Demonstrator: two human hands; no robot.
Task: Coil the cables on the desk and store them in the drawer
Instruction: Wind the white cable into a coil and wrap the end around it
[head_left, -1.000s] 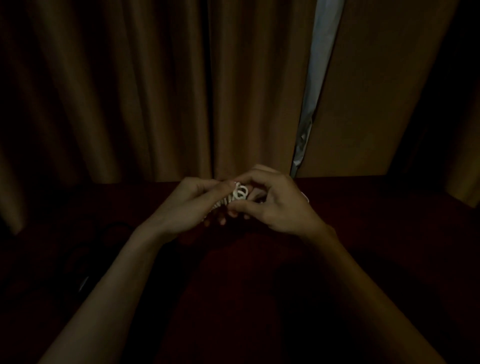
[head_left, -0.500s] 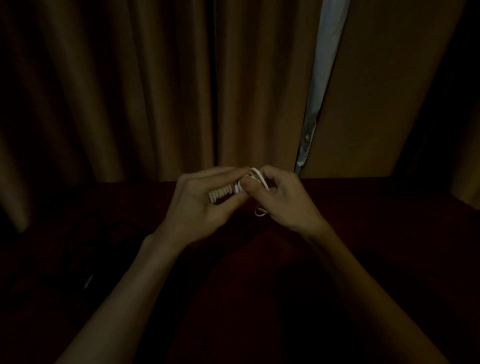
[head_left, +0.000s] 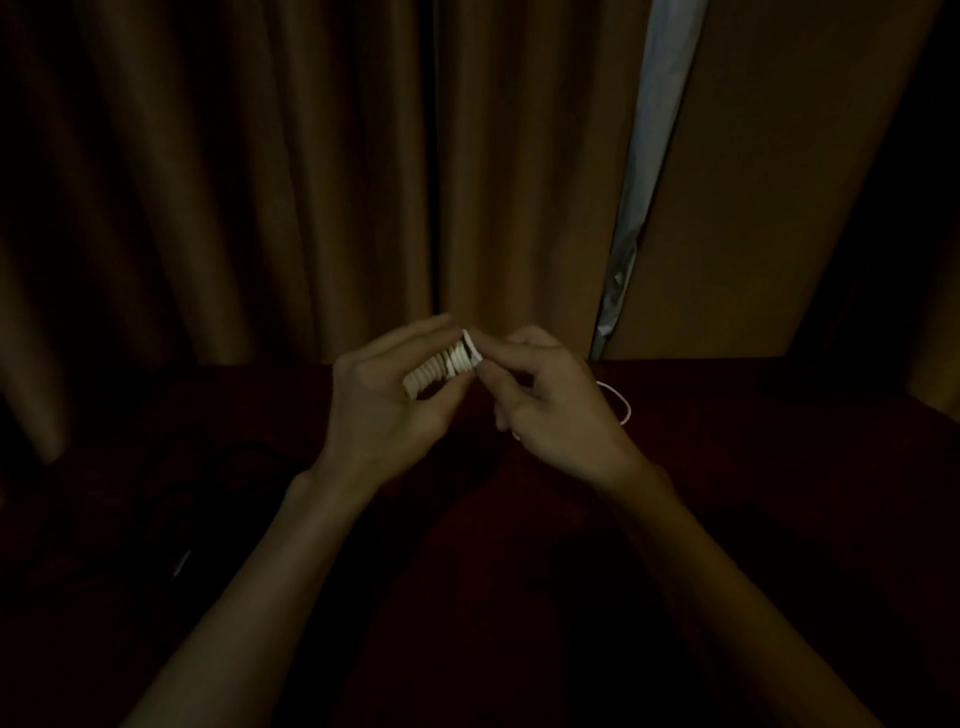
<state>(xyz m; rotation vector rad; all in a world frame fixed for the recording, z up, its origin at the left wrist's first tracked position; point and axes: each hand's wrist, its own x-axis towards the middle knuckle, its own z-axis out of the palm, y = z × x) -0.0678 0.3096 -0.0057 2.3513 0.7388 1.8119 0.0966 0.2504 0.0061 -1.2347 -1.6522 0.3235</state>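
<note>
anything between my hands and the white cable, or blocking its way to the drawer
Nothing between them: the left hand holds the white cable coil, the right hand pinches its end turn. No drawer is in view, so that path cannot be judged.

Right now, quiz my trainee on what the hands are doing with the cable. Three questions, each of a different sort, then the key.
1. True or false: the white cable is free of both hands.
2. Pick one. The right hand: A pinches the cable at the end of the coil; B lies flat and open; C grips a curtain.
3. Fill in: the wound turns of the cable sit in the fingers of the ___ hand.

Key
1. False: both hands hold it.
2. A
3. left: the left hand holds the turns.
</note>
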